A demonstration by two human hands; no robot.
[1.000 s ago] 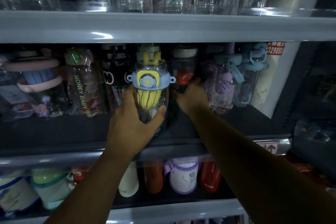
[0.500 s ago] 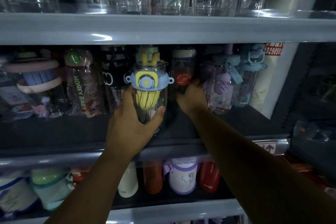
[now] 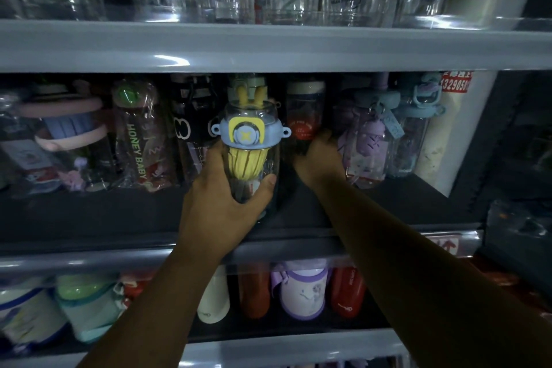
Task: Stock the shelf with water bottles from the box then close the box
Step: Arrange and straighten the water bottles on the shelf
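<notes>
Clear glossy plastic bottle point(image 3: 249, 155); glossy shelf edge point(image 3: 268, 48)

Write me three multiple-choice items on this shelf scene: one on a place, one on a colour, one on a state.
1. Where is the bottle that the left hand holds?
A. On the top shelf
B. At the middle shelf
C. On the bottom shelf

2. What colour is its lid collar?
A. Red
B. Green
C. Blue with yellow

3. What is the left hand doing?
A. Hanging empty
B. Gripping the bottle's clear body
C. Lying flat on the shelf edge

Key:
1 B: the bottle is held in front of the middle row.
2 C: a blue ring bears a yellow patch.
3 B: the thumb and fingers wrap the clear body.
</notes>
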